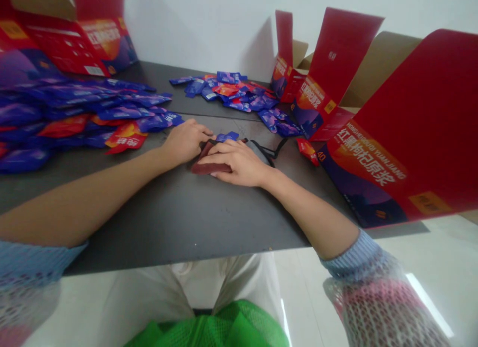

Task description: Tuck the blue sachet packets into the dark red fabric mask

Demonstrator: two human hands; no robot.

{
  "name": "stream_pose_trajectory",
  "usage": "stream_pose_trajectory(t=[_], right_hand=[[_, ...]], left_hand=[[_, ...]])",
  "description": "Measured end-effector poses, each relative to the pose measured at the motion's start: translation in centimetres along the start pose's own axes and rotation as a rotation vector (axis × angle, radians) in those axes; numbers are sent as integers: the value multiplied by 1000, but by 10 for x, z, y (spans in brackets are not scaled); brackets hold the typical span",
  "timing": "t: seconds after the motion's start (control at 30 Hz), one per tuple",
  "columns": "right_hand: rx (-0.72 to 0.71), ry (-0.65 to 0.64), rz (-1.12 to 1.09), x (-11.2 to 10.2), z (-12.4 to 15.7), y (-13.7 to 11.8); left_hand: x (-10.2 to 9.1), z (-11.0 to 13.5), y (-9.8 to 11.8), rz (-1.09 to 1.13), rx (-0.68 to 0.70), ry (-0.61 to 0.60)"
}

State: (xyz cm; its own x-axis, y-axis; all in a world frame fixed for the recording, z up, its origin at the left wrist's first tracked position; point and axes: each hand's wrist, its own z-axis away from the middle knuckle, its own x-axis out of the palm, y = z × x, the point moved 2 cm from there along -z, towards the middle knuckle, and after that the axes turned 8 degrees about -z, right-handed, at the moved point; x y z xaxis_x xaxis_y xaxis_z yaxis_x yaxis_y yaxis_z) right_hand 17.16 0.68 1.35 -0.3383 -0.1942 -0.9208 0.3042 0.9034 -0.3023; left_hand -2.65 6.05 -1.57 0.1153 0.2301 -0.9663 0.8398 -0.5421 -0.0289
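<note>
My left hand (185, 140) and my right hand (238, 162) meet at the middle of the dark table (179, 217). Between them lies a dark red pouch (206, 167) with a black cord (274, 150) trailing to the right. My right hand lies over the pouch with fingers pressed on it. My left hand is curled at the pouch's left end, fingers closed on its edge. A blue sachet (227, 136) pokes out just behind my fingers.
A big heap of blue and red sachets (74, 113) covers the table's left side, a smaller heap (239, 93) lies at the back. Open red cartons (392, 153) stand at the right, another carton (74, 33) at the back left. Green mesh (224, 327) rests on my lap.
</note>
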Motion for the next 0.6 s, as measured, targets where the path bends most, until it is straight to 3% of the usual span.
stream_pose_trajectory(t=[0.23,0.6], right_hand=[[95,20,8,-7,3,11],[429,176,198,-18,19,52]], left_hand=[[0,0,-4,-12,54,69],[6,-1,-9,107,-17,67]])
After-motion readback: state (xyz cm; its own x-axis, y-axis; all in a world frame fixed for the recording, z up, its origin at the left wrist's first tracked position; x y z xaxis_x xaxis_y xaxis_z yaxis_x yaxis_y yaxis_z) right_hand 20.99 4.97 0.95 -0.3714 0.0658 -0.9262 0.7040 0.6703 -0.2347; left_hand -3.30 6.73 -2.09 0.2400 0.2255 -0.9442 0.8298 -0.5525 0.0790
